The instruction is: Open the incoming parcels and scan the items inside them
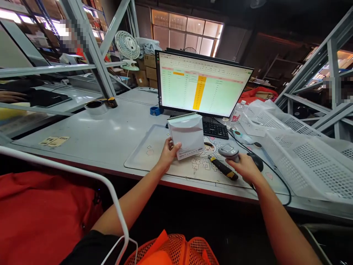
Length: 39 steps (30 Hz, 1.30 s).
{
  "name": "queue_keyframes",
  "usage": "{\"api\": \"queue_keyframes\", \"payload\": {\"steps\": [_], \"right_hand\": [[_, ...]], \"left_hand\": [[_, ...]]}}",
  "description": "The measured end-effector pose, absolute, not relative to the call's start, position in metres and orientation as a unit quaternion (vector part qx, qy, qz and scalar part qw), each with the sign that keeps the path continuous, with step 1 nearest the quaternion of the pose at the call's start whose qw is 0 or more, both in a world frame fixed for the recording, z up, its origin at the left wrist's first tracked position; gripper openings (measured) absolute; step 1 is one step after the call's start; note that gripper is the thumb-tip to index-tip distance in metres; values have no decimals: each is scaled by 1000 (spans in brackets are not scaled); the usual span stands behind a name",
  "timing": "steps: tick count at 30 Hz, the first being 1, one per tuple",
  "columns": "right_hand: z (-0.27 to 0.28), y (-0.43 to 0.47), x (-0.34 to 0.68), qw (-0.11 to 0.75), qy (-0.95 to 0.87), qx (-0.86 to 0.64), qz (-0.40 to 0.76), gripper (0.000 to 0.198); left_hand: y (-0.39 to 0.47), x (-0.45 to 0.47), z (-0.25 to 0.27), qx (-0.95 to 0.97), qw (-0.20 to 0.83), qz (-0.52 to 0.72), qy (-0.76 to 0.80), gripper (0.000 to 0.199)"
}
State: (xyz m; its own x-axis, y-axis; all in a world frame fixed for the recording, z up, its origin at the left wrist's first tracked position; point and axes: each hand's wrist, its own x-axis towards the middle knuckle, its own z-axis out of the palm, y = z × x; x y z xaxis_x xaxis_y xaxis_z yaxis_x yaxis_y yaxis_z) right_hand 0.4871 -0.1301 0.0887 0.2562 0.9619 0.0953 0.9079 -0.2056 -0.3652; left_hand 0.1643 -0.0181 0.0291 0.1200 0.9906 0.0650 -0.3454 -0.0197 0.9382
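Observation:
My left hand (pixel 169 152) grips a white box (pixel 187 136) by its lower left edge, thumb across the front. The box is tilted above the desk mat (pixel 146 154), and small print with a barcode shows along its bottom. In my right hand (pixel 244 165) is a grey barcode scanner (pixel 228 151), its head turned toward the box but apart from it. Between the hands lies a black and yellow utility knife (pixel 223 168) on the mat. Just beyond my right hand sits a black mouse (pixel 256 162), partly hidden by it.
A monitor (pixel 179 94) with a spreadsheet stands behind a black keyboard (pixel 215 129). White perforated baskets (pixel 311 158) line the right side. Tape rolls (pixel 96 106) and blue tape (pixel 155 111) lie to the left. A black cable (pixel 275 176) curves at the right. A co-worker's hand (pixel 12 96) shows far left.

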Motion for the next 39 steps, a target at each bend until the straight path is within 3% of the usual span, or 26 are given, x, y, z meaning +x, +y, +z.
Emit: {"api": "queue_keyframes", "payload": {"steps": [4, 9, 16, 22, 25, 32, 36, 39], "right_hand": [[119, -176, 459, 254, -684, -669, 139, 28], [121, -185, 441, 222, -698, -664, 150, 26], [79, -119, 490, 115, -619, -776, 15, 30], [36, -80, 507, 66, -530, -845, -13, 49], [36, -76, 515, 50, -525, -849, 4, 54], [89, -28, 509, 153, -557, -815, -55, 59], [82, 34, 482, 122, -622, -774, -2, 49], [68, 64, 468, 104, -633, -767, 25, 52]], "left_hand": [[-17, 178, 31, 459, 606, 554, 340, 85], [-21, 187, 29, 473, 610, 539, 338, 86], [-6, 142, 19, 497, 545, 559, 378, 90], [11, 74, 4, 569, 400, 545, 468, 80], [10, 53, -5, 595, 377, 507, 496, 81], [5, 53, -5, 664, 287, 370, 583, 89], [5, 54, -2, 664, 282, 348, 599, 90], [5, 52, -3, 663, 291, 334, 604, 92]]}}
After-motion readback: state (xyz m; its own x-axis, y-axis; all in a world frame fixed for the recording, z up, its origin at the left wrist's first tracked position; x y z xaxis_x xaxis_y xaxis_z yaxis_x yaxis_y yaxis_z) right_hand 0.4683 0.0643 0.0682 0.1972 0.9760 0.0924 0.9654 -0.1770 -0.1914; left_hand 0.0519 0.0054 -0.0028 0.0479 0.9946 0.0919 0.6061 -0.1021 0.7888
